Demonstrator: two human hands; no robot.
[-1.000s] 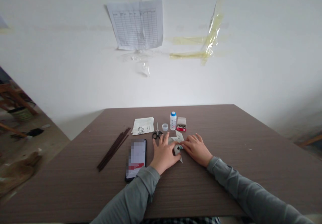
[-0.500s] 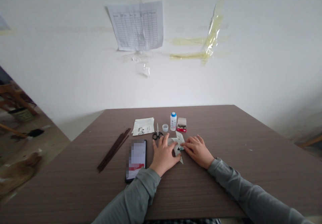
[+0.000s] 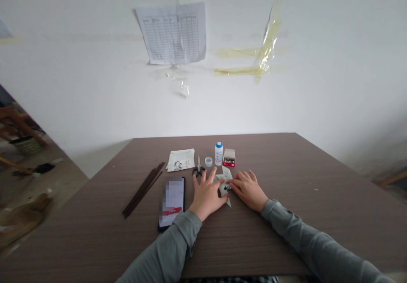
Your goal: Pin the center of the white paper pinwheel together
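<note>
A folded paper piece with pointed corners, shaped like a pinwheel (image 3: 227, 172), lies on the table between my hands. My left hand (image 3: 207, 193) holds it from the left with thumb and index finger, the other fingers spread towards the scissors. From the right, my right hand (image 3: 249, 190) has its fingertips pressed together at the paper's middle, by a small dark and green print. Anything tiny under those fingertips is hidden. Black-handled scissors (image 3: 199, 171) lie just beyond my left fingers. Behind the paper stand a white bottle with a blue cap (image 3: 218, 155) and an open red box of small metal pieces (image 3: 229, 160).
A small clear cup (image 3: 208, 161) stands beside the bottle. Printed paper sheets (image 3: 180, 160) lie farther left. A phone (image 3: 171, 202) rests left of my left forearm, and several thin dark sticks (image 3: 143, 190) lie past it. The wall (image 3: 248, 109) rises behind the table.
My right fingertips have shifted slightly left over the paper's middle. My left hand and the paper stay nearly as they were.
</note>
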